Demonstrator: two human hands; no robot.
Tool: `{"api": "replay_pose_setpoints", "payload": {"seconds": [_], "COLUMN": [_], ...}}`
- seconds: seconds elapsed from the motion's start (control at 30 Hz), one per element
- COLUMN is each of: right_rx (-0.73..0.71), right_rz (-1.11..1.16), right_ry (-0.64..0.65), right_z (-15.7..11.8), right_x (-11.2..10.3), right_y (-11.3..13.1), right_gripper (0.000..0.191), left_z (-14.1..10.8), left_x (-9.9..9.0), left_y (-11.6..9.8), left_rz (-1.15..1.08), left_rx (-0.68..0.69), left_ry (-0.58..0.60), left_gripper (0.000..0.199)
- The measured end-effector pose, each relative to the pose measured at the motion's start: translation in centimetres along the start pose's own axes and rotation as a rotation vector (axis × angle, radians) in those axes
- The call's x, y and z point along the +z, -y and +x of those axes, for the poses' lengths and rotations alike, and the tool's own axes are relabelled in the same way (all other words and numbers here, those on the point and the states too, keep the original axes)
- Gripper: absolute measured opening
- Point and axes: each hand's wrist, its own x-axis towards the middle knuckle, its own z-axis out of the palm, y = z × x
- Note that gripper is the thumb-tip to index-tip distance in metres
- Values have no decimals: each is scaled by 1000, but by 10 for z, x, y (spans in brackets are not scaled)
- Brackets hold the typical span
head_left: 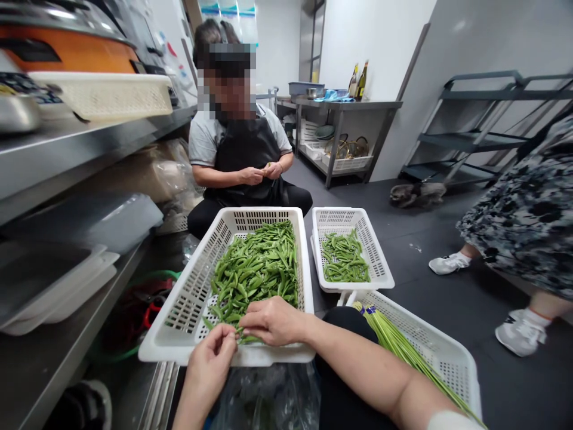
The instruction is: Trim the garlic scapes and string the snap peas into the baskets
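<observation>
A large white basket (181, 316) holds a heap of green pea pods (257, 266). At its near edge, my left hand (215, 352) pinches a green pod between thumb and fingers. My right hand (273, 322) is beside it, its bent fingers closed on the same pod, just over the heap's near end. To the right, a smaller white basket (380, 269) contains a thinner layer of pods (344, 257). Below the large basket's front rim lies a clear plastic bag (268, 397).
Across the basket a person (244, 143) in a black apron holds something small. Long green stalks (403, 346) lie in a basket (461, 358) at right. Another person in a patterned skirt (528, 209) and a small grey animal (416, 194) are further right. Metal shelves (102, 140) line the left.
</observation>
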Motion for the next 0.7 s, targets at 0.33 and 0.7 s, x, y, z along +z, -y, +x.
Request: {"api": "replay_pose_setpoints", "payload": {"seconds": [0.33,0.7], "right_rx": [482,346], "right_rz": [1158,1274], "right_ry": [-542,-155], "right_z": [8,9], "right_x": [-12,0], "right_y": [-26,4], "right_gripper": [34,45], "left_z": [-25,-35], "left_x": [3,2], "left_y": [8,24], "left_rz": [-89,-39], "left_rx": [-73,-2], "left_ry": [188,-24], "left_gripper": [29,58]}}
